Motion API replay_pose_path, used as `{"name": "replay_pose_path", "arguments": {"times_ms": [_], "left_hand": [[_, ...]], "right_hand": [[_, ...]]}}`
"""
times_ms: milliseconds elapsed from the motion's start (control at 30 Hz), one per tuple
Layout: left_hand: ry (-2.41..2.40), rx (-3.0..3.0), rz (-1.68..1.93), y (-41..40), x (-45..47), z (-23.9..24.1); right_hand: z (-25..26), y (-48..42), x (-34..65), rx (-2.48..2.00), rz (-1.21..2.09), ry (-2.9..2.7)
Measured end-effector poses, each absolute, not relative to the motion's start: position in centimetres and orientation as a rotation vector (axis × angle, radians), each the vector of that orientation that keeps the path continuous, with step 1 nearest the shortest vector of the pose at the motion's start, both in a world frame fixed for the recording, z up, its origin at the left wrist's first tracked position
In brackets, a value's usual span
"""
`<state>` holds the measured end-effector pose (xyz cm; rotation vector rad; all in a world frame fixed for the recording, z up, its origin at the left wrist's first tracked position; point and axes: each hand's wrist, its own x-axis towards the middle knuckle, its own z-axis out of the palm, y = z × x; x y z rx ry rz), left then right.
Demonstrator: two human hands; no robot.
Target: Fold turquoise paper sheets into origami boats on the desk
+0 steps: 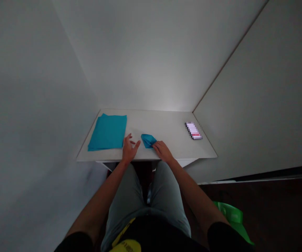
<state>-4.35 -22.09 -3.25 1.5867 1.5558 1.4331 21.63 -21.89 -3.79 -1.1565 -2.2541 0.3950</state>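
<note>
A small folded piece of blue paper is on the white table in front of me. My right hand pinches its right-hand corner between thumb and fingers. To the left of the folded paper, my left hand is raised a little, fingers and thumb apart, holding nothing. Just beyond it lies a stack of flat blue paper sheets, its edges slightly out of line. How the folds run underneath the small piece is hidden.
The white table is narrow, with walls behind and on both sides. A phone with a lit, blurred screen lies at its right end. Down on the dark floor to my right is a bright green plastic object, partly behind my arm.
</note>
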Motion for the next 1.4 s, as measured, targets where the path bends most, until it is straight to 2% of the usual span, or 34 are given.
{"name": "replay_pose_path", "arguments": {"times_ms": [300, 967, 1400], "left_hand": [[1.286, 1.819, 1.237, -20.6, -3.3, -3.0], [1.622, 1.952, 0.979, -19.9, -3.2, -3.0], [1.527, 2.029, 1.145, -20.7, -3.3, -2.8]], "right_hand": [[-3.9, -22.3, 20.9, -1.070, 0.521, -2.164], [-5.0, -22.0, 21.4, -1.240, 0.495, -1.786], [-4.7, -21.8, 21.3, -1.228, 0.598, -1.812]]}}
